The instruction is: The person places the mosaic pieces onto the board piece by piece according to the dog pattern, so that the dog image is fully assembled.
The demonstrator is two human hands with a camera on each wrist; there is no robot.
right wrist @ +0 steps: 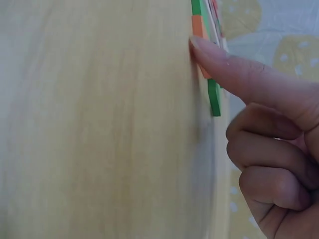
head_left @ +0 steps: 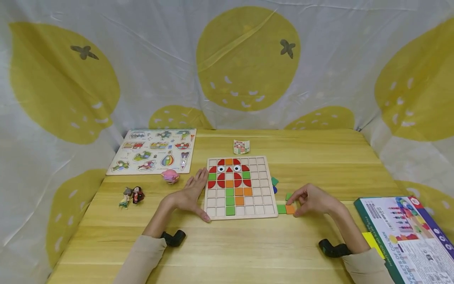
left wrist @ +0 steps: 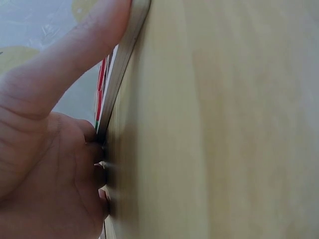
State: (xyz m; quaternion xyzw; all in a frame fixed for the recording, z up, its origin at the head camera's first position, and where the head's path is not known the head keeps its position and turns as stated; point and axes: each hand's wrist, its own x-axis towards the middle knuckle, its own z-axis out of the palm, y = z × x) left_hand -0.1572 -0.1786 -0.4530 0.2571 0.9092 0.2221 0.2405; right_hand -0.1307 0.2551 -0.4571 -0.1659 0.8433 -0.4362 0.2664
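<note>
A square wooden grid board (head_left: 260, 197) lies mid-table, with red, white, green and orange tiles forming a bird-like figure. My left hand (head_left: 189, 196) rests along its left side, fingers spread, with the thumb at the near corner. In the left wrist view the thumb (left wrist: 75, 55) lies against the board's edge (left wrist: 122, 64). My right hand (head_left: 313, 200) is just right of the board, thumb and index finger pinching an orange square tile (head_left: 290, 210). Beside that tile is a green one (head_left: 281, 209). The right wrist view shows the thumb (right wrist: 224, 59) against the orange tile (right wrist: 197, 24), other fingers curled.
More green tiles (head_left: 274, 181) and a blue piece (head_left: 274, 189) lie by the board's right edge. Behind it is a small pattern card (head_left: 241, 147). At left are a picture puzzle (head_left: 152, 152), a pink toy (head_left: 170, 176) and small figurines (head_left: 137, 195). A box (head_left: 404, 236) lies at right.
</note>
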